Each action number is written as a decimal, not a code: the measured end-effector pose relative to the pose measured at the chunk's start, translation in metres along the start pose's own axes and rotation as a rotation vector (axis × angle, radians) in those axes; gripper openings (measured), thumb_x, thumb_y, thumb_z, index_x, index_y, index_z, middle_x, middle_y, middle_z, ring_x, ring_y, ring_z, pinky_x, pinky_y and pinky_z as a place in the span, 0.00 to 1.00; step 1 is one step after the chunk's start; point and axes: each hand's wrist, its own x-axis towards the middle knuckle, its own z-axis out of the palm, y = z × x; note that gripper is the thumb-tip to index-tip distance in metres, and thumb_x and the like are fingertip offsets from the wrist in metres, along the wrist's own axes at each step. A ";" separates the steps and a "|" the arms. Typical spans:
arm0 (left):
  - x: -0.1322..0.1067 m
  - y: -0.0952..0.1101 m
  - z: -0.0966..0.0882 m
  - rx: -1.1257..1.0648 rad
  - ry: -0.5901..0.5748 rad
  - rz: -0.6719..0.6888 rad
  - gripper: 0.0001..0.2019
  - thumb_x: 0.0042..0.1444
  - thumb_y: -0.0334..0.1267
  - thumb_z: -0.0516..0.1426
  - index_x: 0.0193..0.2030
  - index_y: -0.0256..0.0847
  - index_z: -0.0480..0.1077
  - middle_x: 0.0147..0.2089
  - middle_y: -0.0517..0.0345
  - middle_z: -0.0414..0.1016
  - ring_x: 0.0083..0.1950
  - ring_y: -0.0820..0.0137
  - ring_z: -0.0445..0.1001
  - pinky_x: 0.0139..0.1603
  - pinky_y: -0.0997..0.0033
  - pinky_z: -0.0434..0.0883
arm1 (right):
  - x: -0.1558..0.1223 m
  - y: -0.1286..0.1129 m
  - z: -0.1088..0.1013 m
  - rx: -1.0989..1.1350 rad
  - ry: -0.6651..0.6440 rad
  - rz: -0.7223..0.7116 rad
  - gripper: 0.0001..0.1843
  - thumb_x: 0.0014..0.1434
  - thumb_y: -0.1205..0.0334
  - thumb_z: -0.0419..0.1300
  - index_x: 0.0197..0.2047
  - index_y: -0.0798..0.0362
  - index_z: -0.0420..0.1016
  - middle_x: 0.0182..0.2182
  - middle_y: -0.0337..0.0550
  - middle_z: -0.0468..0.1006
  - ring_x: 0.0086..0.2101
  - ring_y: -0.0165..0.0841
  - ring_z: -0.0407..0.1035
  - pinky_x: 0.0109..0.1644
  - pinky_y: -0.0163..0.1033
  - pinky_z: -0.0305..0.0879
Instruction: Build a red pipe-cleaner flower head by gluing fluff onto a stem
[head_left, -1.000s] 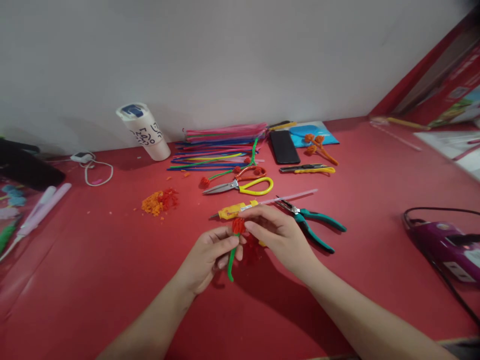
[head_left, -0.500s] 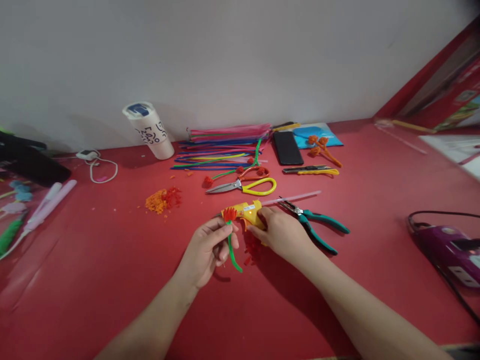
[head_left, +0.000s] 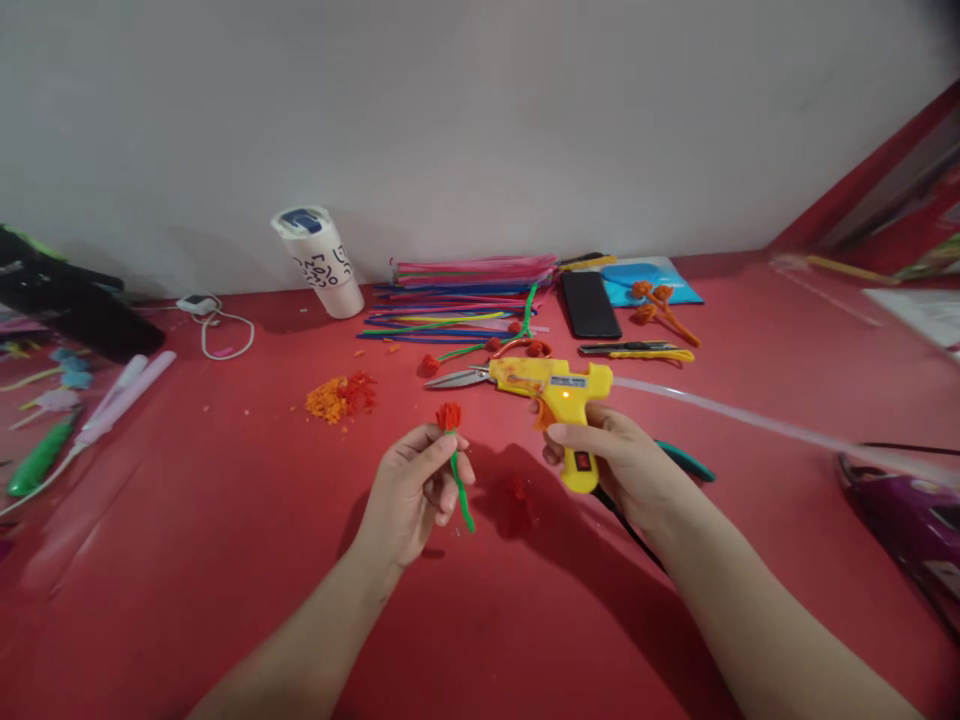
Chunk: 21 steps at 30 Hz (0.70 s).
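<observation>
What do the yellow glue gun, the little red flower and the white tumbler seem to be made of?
Yellow glue gun: probably hard plastic, slightly glossy, judging by its smooth, moulded-looking body.
Red flower: likely fuzzy pipe-cleaner fibre, matte, judging by its tufted head.
White tumbler: coated metal or plastic, satin-looking; its smooth, opaque wall leaves that open.

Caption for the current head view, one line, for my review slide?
Left grip holds a red-tipped green stem; right grip holds a yellow glue gun above the red table.
</observation>
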 end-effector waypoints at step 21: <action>0.005 -0.005 -0.003 -0.002 0.056 0.011 0.10 0.49 0.39 0.63 0.28 0.35 0.69 0.19 0.64 0.73 0.11 0.84 0.60 0.09 0.88 0.55 | -0.026 0.010 0.020 -0.196 -0.064 -0.186 0.16 0.56 0.48 0.58 0.40 0.49 0.78 0.28 0.41 0.75 0.27 0.32 0.66 0.31 0.36 0.67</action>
